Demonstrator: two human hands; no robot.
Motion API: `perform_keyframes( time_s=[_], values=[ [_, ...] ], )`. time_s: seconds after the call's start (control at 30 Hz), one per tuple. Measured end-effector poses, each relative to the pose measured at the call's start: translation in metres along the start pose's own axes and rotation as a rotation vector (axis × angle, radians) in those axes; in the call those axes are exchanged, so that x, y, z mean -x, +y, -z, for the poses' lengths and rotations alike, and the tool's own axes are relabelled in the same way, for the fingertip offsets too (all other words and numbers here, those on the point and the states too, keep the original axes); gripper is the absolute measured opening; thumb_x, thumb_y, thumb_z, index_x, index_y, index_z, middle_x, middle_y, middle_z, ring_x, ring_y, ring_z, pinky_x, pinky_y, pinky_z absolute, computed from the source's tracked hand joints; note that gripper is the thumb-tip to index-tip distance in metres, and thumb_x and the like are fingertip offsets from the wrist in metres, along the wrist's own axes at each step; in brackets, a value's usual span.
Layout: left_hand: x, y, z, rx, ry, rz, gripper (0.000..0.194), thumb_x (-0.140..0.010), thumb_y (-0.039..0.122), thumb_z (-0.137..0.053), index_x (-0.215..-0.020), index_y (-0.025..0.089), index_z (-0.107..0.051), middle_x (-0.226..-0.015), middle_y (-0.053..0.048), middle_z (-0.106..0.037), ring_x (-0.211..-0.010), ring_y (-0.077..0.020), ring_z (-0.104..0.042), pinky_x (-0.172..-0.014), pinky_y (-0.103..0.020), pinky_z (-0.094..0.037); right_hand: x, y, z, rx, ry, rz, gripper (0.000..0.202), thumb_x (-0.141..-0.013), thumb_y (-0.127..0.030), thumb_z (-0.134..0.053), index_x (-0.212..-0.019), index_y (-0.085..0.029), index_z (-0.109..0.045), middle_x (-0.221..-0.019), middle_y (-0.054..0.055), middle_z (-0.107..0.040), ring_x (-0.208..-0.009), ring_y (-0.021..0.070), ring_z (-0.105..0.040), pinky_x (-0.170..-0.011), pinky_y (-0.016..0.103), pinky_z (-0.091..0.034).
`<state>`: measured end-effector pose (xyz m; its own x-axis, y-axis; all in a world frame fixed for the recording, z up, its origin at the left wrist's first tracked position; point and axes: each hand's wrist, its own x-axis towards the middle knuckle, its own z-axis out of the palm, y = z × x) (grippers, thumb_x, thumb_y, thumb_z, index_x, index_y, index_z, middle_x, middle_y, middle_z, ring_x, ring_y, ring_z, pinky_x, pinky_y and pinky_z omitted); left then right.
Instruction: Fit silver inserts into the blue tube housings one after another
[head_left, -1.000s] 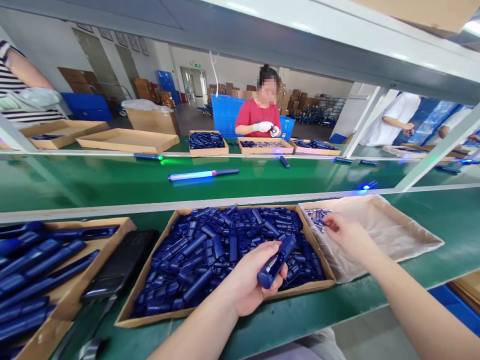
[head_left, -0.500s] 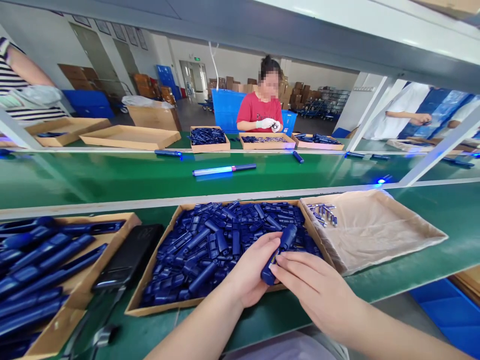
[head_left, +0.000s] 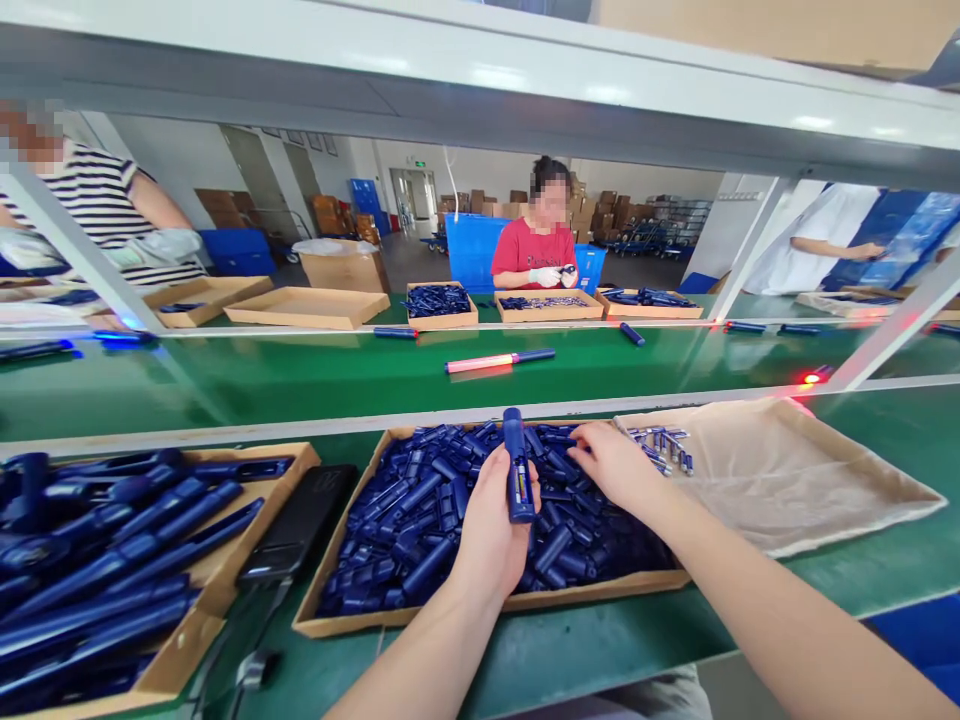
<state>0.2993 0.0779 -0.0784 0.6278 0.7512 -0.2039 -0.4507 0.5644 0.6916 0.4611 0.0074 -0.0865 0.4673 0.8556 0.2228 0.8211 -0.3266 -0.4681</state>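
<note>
My left hand [head_left: 491, 530] grips a dark blue plastic handle piece [head_left: 516, 463], holding it upright above a cardboard tray [head_left: 360, 625] heaped with small blue plastic parts [head_left: 427, 510]. A battery shows inside the handle's open side. My right hand [head_left: 611, 462] reaches into the far right part of the same tray, fingers down among the blue parts; whether it holds one I cannot tell. Just right of it lie several small batteries [head_left: 664, 447] on a plastic-lined tray [head_left: 795, 470].
A tray of long blue handles [head_left: 112, 560] sits at left, a black phone-like device [head_left: 300, 520] beside it. A lit red wand [head_left: 499, 360] lies on the green conveyor [head_left: 300, 375]. Across it, a person in red [head_left: 544, 255] works; other people stand left and right.
My right hand left the handle and moved up into the tray's far right. My left hand turned the handle upright and raised it. The wand on the belt shifted right and now glows red.
</note>
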Motion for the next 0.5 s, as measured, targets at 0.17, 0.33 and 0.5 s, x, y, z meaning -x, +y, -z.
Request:
perform_keyframes(
  time_s=[0.17,0.33,0.5],
  values=[
    [-0.002,-0.001,0.004,-0.027,0.017,0.065,0.024,-0.089,0.032,-0.060,-0.102,0.012,-0.058,-0.080,-0.006,-0.059,-0.061,-0.0105,-0.051,-0.052,-0.019,-0.042,-0.031,-0.001,-0.029,-0.046,-0.190,-0.085,0.021,-0.080,-0.014,-0.066,-0.101,-0.011,-0.065,-0.084,0.005,-0.066,-0.080,0.0175,-0.063,-0.082,0.036,-0.049],
    [0.003,-0.001,0.003,-0.076,-0.019,0.103,0.022,-0.091,0.034,-0.059,-0.097,0.012,-0.059,-0.087,-0.007,-0.063,-0.063,-0.0102,-0.054,-0.055,-0.020,-0.047,-0.017,0.002,0.001,-0.256,-0.121,-0.096,0.017,-0.079,-0.015,-0.061,-0.096,-0.016,-0.064,-0.084,0.004,-0.064,-0.080,0.0172,-0.061,-0.080,0.032,-0.047],
    [0.009,0.001,-0.001,-0.109,-0.168,0.250,0.025,-0.091,0.034,-0.060,-0.110,0.017,-0.061,-0.089,-0.006,-0.063,-0.070,-0.0130,-0.059,-0.062,-0.025,-0.054,0.027,-0.016,0.028,-0.664,-0.040,-0.060,0.035,-0.090,-0.038,-0.050,-0.121,-0.020,-0.049,-0.102,0.006,-0.061,-0.086,0.0152,-0.061,-0.073,0.028,-0.053]
  ],
)
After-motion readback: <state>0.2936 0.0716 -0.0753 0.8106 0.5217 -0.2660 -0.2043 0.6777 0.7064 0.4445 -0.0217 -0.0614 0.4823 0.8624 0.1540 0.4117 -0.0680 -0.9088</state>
